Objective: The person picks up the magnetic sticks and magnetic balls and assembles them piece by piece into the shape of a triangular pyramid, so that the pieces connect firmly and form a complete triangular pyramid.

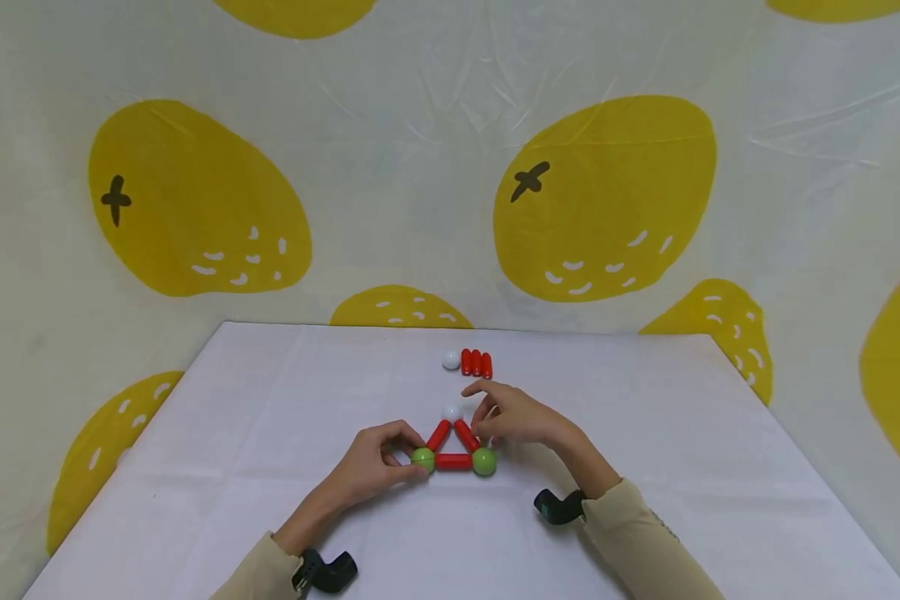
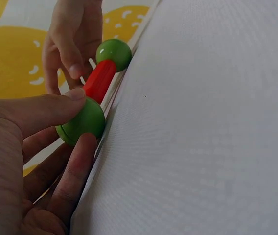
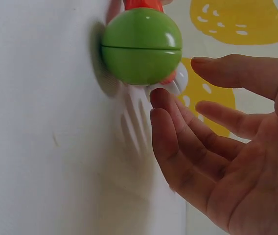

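A pale, wrinkled backdrop [image 1: 412,92] printed with big yellow shapes is hung behind everything. In front of it the surface [image 1: 240,433] is covered in white cloth, faintly creased. Beige sleeves [image 1: 641,533] are worn, a dark wrist device [image 1: 558,507] seen at each cuff. The left green ball [image 1: 422,457] is pinched by the left grip [image 1: 371,458], thumb against fingers. The right grip [image 1: 521,417] is released: fingers bent, nothing held, placed just beside the right side of the triangle [image 1: 453,462]; whether it is touched cannot be told.

The triangle is laid on the surface between both grips. Judged light, stiff, plastic-like, not very fragile; joints might be twisted loose if lifted by one corner, so it is best held at both near corners at once. Beyond it, a spare row of three red rods [image 1: 476,362] is set beside a spare white ball [image 1: 452,360]. Rods look glossy, likely slippery, best taken mid-length. The right green ball [image 1: 484,462] and the far white ball [image 1: 452,412] look smooth, easily rolled if detached; best pinched across the widest part.
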`<control>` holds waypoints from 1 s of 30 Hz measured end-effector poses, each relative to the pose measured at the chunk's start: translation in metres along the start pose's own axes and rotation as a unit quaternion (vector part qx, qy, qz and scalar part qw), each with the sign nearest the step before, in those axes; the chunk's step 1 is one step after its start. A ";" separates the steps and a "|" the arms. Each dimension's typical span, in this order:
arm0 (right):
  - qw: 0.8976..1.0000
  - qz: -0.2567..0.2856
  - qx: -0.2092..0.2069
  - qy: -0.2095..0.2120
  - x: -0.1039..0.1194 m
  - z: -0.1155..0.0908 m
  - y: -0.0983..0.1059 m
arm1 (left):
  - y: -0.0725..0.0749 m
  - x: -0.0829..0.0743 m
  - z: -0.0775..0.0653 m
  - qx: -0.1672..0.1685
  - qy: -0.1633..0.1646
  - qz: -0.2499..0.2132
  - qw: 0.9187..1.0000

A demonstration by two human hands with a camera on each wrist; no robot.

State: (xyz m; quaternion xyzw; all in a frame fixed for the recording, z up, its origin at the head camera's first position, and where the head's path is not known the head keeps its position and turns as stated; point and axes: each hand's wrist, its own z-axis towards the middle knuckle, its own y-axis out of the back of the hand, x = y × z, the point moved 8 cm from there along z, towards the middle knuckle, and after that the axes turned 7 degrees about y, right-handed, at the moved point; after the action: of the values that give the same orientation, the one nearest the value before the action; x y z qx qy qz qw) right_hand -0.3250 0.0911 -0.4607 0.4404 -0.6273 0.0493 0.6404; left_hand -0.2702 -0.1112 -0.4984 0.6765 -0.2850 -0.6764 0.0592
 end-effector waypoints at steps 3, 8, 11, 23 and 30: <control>1.000 0.011 -0.012 -0.006 0.001 -0.001 0.007 | 0.001 0.000 0.000 -0.001 -0.001 0.000 1.000; 0.999 0.020 -0.044 -0.009 0.000 -0.001 0.022 | 0.002 -0.001 -0.001 -0.002 -0.004 0.000 1.000; 0.997 0.023 -0.073 -0.016 -0.003 0.000 0.032 | 0.002 -0.002 0.000 -0.003 -0.006 0.003 1.000; 0.983 -0.003 -0.171 -0.070 -0.027 0.023 0.066 | 0.002 -0.003 -0.001 0.000 -0.004 0.004 1.000; 0.980 -0.037 -0.172 -0.092 -0.042 0.042 0.072 | 0.001 -0.001 0.000 0.000 -0.005 0.003 1.000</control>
State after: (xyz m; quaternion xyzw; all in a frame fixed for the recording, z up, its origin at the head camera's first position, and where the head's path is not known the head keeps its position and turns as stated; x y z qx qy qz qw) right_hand -0.4100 0.1291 -0.4671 0.3490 -0.6662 -0.1236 0.6474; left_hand -0.2703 -0.1115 -0.4967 0.6721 -0.2876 -0.6797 0.0600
